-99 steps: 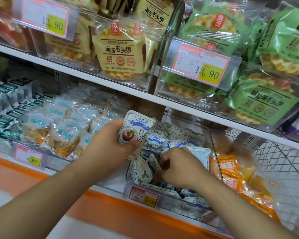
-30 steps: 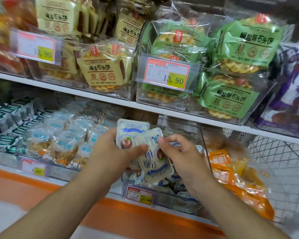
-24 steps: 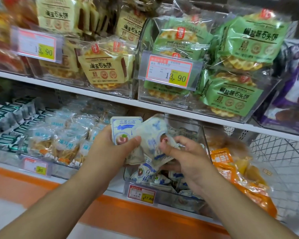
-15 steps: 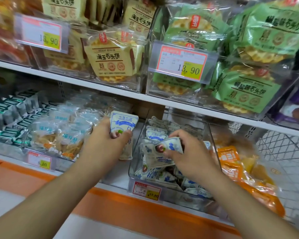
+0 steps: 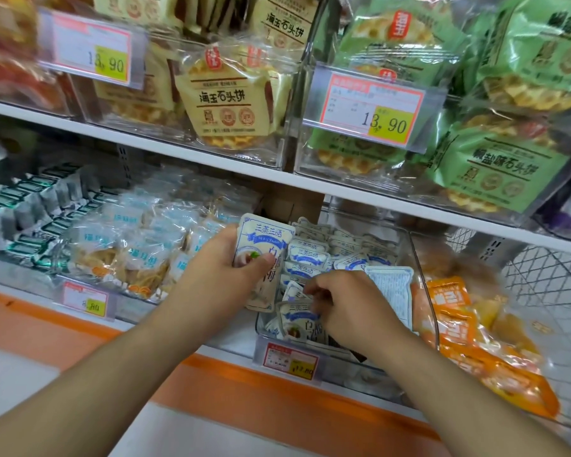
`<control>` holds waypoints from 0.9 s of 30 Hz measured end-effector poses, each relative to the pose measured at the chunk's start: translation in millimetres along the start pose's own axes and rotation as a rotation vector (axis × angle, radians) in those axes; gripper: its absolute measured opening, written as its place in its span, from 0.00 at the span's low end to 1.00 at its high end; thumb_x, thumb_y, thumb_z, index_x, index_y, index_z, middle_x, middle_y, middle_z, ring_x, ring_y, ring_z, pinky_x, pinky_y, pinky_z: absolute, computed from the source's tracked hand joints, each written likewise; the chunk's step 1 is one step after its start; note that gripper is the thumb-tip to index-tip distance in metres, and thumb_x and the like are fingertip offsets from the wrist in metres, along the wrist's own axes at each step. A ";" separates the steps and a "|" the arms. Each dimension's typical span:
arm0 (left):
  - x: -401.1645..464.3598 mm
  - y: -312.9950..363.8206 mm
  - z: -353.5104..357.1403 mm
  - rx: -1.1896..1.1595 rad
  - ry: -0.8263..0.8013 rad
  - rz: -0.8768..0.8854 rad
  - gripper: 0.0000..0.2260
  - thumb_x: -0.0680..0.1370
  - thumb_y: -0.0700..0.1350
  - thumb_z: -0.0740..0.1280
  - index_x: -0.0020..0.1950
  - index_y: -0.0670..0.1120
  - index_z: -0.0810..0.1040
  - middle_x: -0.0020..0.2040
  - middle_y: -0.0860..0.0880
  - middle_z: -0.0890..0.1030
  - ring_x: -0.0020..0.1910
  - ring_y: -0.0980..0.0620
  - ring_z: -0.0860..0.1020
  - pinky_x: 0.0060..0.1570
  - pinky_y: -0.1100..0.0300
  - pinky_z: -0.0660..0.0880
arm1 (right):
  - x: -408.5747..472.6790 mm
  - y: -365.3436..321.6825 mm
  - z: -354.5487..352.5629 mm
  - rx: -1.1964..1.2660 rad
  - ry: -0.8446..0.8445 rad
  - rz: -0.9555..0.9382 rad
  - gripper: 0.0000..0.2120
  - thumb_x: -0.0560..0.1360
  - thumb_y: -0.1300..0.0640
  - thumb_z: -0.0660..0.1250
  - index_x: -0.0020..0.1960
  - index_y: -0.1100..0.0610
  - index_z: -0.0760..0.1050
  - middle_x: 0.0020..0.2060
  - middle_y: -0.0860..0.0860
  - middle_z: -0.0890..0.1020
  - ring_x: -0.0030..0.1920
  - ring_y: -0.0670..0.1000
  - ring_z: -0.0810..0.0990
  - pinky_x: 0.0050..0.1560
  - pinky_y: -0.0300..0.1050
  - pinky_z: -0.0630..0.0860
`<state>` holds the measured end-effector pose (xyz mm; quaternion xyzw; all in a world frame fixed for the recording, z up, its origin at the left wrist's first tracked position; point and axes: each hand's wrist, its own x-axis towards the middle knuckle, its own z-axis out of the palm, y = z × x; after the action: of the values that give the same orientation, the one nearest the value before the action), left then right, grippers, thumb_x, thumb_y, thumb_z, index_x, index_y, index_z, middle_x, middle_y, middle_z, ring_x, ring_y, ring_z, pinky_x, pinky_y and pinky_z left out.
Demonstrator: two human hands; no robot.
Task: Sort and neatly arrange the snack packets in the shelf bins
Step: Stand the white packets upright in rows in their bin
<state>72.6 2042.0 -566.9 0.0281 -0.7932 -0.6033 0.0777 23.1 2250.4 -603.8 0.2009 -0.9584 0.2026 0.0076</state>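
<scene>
We hold a stack of white-and-blue snack packets (image 5: 264, 255) upright in our left hand (image 5: 218, 275), thumb clamped across the front one, just left of the clear bin (image 5: 424, 278). How many packets sit in that stack we cannot tell. Our right hand (image 5: 350, 308) reaches into the bin with fingers curled down among the loose packets (image 5: 310, 255); whether they pinch one we cannot tell, since the knuckles cover the fingertips. The price tag (image 5: 290, 361) on the bin's front is too blurred to read.
</scene>
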 end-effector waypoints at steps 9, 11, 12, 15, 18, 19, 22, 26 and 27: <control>-5.4 4.6 1.3 -0.058 -0.014 -0.012 0.05 0.81 0.47 0.68 0.56 0.55 0.80 0.45 0.59 0.87 0.41 0.60 0.85 0.36 0.65 0.79 | -7.4 -4.8 10.8 -0.004 0.004 -0.052 0.08 0.79 0.54 0.73 0.56 0.46 0.87 0.49 0.46 0.84 0.49 0.47 0.79 0.52 0.47 0.80; -6.9 5.5 1.3 -0.045 -0.037 -0.007 0.06 0.81 0.47 0.69 0.57 0.55 0.81 0.45 0.58 0.87 0.42 0.59 0.86 0.40 0.59 0.80 | -5.6 -4.1 2.3 0.040 0.009 -0.001 0.13 0.79 0.52 0.73 0.63 0.44 0.83 0.54 0.42 0.80 0.52 0.45 0.78 0.56 0.44 0.78; -6.6 4.7 1.0 -0.032 -0.052 0.005 0.06 0.81 0.47 0.69 0.57 0.56 0.81 0.46 0.58 0.87 0.43 0.58 0.86 0.42 0.56 0.82 | -4.8 -4.0 -4.6 0.152 0.028 0.025 0.17 0.79 0.54 0.74 0.66 0.43 0.81 0.56 0.40 0.79 0.53 0.43 0.79 0.57 0.43 0.77; -7.0 3.9 3.0 -0.010 -0.139 0.056 0.07 0.80 0.47 0.71 0.56 0.55 0.83 0.46 0.55 0.87 0.44 0.56 0.86 0.43 0.55 0.84 | -7.1 -10.9 -30.2 0.643 0.055 0.039 0.23 0.76 0.60 0.77 0.66 0.42 0.76 0.57 0.41 0.81 0.55 0.43 0.82 0.55 0.43 0.80; -8.1 1.9 8.6 0.020 -0.234 0.072 0.07 0.78 0.47 0.73 0.54 0.56 0.85 0.45 0.54 0.87 0.42 0.57 0.86 0.40 0.59 0.83 | -8.9 -15.9 -40.1 0.752 0.021 0.008 0.15 0.75 0.60 0.78 0.58 0.47 0.82 0.52 0.46 0.86 0.50 0.45 0.86 0.52 0.43 0.83; -8.0 -0.2 10.2 0.041 -0.243 0.064 0.07 0.77 0.48 0.74 0.54 0.57 0.85 0.45 0.55 0.87 0.42 0.58 0.85 0.40 0.59 0.82 | -8.6 -15.9 -39.2 0.694 0.032 0.020 0.11 0.75 0.60 0.78 0.54 0.49 0.84 0.48 0.47 0.87 0.47 0.46 0.86 0.49 0.43 0.84; 0.7 -13.3 10.0 0.233 -0.139 0.119 0.11 0.74 0.55 0.75 0.55 0.61 0.82 0.50 0.61 0.84 0.50 0.63 0.82 0.50 0.57 0.80 | -8.0 -6.8 -31.3 0.546 0.185 0.095 0.03 0.75 0.56 0.79 0.46 0.50 0.85 0.40 0.50 0.86 0.36 0.47 0.82 0.38 0.44 0.81; 3.5 -19.6 2.7 0.409 -0.102 0.146 0.21 0.74 0.58 0.75 0.66 0.63 0.75 0.55 0.68 0.75 0.55 0.70 0.74 0.52 0.70 0.70 | -12.5 2.5 -22.2 0.431 0.333 0.065 0.04 0.76 0.55 0.78 0.43 0.51 0.85 0.37 0.44 0.85 0.37 0.43 0.81 0.38 0.37 0.77; 2.9 -20.7 2.0 0.434 -0.118 0.152 0.22 0.74 0.57 0.75 0.67 0.63 0.74 0.57 0.68 0.74 0.55 0.67 0.74 0.52 0.70 0.71 | -12.9 2.4 -17.9 0.424 0.311 0.052 0.04 0.76 0.55 0.78 0.42 0.51 0.85 0.37 0.44 0.85 0.38 0.44 0.82 0.41 0.43 0.80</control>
<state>68.4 2037.9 -587.0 -0.0510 -0.9073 -0.4118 0.0689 32.8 2264.4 -589.6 0.1395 -0.8868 0.4273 0.1075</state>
